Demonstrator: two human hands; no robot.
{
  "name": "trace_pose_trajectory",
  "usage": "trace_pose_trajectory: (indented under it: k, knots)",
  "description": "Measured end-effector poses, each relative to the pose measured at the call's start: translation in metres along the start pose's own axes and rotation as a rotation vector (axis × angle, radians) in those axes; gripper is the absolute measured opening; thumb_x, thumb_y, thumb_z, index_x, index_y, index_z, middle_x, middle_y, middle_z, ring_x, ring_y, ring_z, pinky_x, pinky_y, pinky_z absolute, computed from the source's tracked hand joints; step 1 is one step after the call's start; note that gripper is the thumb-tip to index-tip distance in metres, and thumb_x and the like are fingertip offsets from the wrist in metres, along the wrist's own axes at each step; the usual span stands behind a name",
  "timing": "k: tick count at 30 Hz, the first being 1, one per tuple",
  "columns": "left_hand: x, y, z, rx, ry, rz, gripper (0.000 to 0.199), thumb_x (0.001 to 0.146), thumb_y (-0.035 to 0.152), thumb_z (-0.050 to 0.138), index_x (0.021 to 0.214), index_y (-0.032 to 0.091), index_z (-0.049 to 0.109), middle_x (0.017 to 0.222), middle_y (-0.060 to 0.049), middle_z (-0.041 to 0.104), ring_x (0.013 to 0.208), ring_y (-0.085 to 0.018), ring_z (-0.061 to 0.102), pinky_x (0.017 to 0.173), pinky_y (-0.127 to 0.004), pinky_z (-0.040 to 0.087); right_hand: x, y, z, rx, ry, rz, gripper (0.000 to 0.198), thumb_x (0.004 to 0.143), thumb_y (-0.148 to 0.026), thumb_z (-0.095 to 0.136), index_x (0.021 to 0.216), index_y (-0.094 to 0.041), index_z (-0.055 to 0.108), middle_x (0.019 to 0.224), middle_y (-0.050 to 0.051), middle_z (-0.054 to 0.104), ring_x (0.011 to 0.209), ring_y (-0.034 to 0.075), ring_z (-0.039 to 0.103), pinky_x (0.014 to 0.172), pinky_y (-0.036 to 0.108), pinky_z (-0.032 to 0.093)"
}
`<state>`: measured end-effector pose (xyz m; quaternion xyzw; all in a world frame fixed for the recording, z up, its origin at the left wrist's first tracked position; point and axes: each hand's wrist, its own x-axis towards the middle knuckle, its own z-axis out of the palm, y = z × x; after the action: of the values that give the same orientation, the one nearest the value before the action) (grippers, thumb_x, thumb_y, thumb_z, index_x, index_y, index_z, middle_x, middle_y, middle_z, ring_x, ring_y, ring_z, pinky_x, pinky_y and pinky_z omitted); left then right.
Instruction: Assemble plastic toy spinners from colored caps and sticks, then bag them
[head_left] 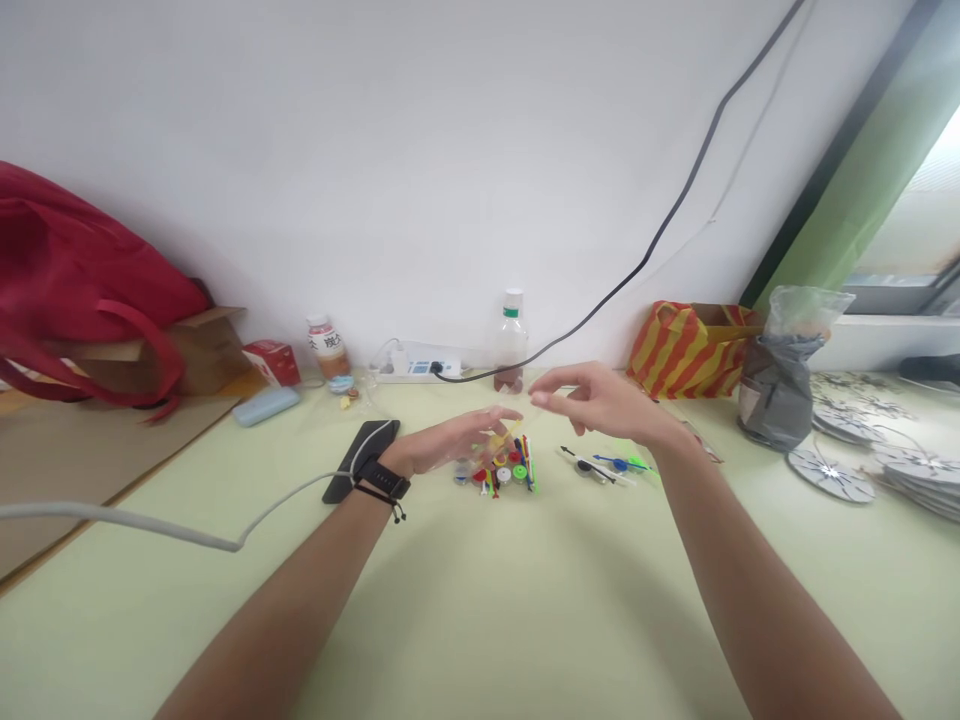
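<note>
My left hand [459, 440], with a black watch on the wrist, is closed around a small yellow plastic pointer [504, 438], slightly blurred at the fingertips. Just right of it, my right hand [596, 400] is raised with thumb and index finger pinched together; whatever is between them is too small to make out. Below my left hand lies a pile of small coloured plastic pointers and round discs [504, 475]. To the right, a black-and-white pointer set [586, 467] and a blue, green and white one [621, 465] rest on the table.
A black phone [361, 460] lies on the left under a grey cable [300, 490]. Along the wall stand a labelled bottle [328, 350], a power strip [420, 365] and a clear bottle [511, 345]. On the right are a striped bag [679, 350], a grey bag [776, 390] and stacked discs [922, 470].
</note>
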<state>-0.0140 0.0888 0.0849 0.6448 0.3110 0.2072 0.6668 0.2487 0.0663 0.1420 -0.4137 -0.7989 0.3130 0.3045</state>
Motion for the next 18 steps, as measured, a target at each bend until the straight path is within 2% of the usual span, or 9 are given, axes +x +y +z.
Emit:
trace_pose_trajectory:
  k: [3,5,8,11,14,18]
  knots:
    - [0.001,0.001,0.002,-0.037,-0.017,-0.005,0.060,0.093,0.067,0.053,0.140,0.029,0.058,0.114,-0.008,0.063,0.084,-0.018,0.059,0.075,-0.030,0.045,-0.001,0.002,0.001,0.036,-0.087,-0.019,0.027,0.087,-0.043,0.069,0.102,-0.021,0.074,0.101,0.005,0.074,0.062,0.013,0.063,0.056,0.027,0.050]
    - [0.002,0.002,0.005,-0.114,-0.050,-0.035,0.068,0.091,0.074,0.049,0.141,0.028,0.056,0.113,-0.009,0.064,0.083,-0.020,0.061,0.069,-0.030,0.045,0.000,0.005,0.000,0.064,-0.056,-0.047,0.018,0.088,-0.035,0.067,0.095,-0.020,0.072,0.090,0.004,0.072,0.070,0.015,0.065,0.064,0.028,0.051]
    - [0.006,0.000,0.009,-0.248,-0.079,-0.108,0.073,0.090,0.078,0.044,0.133,0.022,0.061,0.103,-0.011,0.068,0.078,-0.021,0.061,0.063,-0.029,0.044,0.001,0.011,-0.002,0.149,0.008,-0.085,0.012,0.087,-0.031,0.067,0.089,-0.020,0.068,0.089,0.003,0.069,0.083,0.017,0.064,0.076,0.030,0.051]
    - [0.015,-0.008,0.014,-0.343,-0.074,-0.134,0.065,0.092,0.073,0.048,0.114,0.016,0.069,0.085,-0.009,0.067,0.066,-0.017,0.055,0.058,-0.027,0.041,0.000,0.018,-0.008,0.206,0.031,-0.085,0.020,0.083,-0.036,0.074,0.087,-0.020,0.063,0.088,0.002,0.065,0.083,0.017,0.061,0.076,0.030,0.049]
    - [0.026,-0.018,0.015,-0.430,-0.025,-0.127,0.047,0.094,0.059,0.057,0.101,0.014,0.070,0.072,-0.004,0.059,0.059,-0.013,0.048,0.055,-0.024,0.039,-0.002,0.027,-0.015,0.233,0.096,-0.044,0.028,0.081,-0.043,0.077,0.093,-0.022,0.061,0.090,0.001,0.062,0.076,0.015,0.057,0.071,0.030,0.048]
    - [0.032,-0.027,0.011,-0.503,0.034,-0.112,0.036,0.095,0.048,0.060,0.096,0.013,0.069,0.074,-0.004,0.061,0.061,-0.013,0.055,0.056,-0.023,0.044,-0.004,0.051,-0.031,0.150,0.222,0.085,0.033,0.090,-0.051,0.063,0.112,-0.025,0.063,0.096,0.003,0.064,0.071,0.014,0.057,0.066,0.029,0.048]
